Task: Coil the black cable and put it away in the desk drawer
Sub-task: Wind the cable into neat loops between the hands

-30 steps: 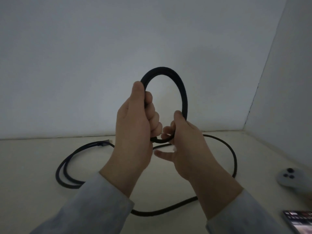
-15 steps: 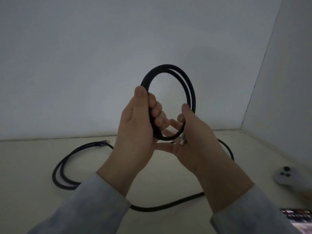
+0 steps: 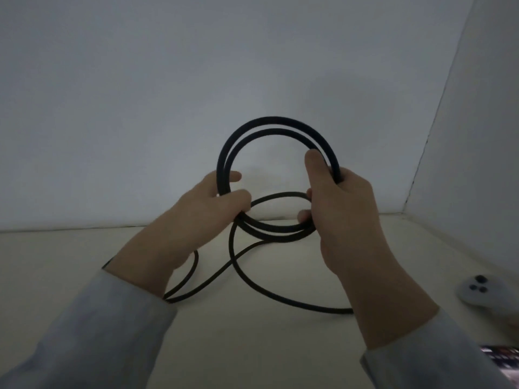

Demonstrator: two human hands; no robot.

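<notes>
Both hands hold the black cable (image 3: 276,126) upright above the desk (image 3: 70,265): left hand (image 3: 207,209) gripping 2 loops, right hand (image 3: 342,203) clasping the opposite side. Better to match each new loop's size, feeding slack gently.

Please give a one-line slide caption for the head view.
Left hand and right hand hold the partly coiled black cable above the desk.

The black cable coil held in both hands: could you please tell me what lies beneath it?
Beneath, loose black cable trails over the cream desk surface; where it runs behind the left hand and right hand is hidden.
</notes>
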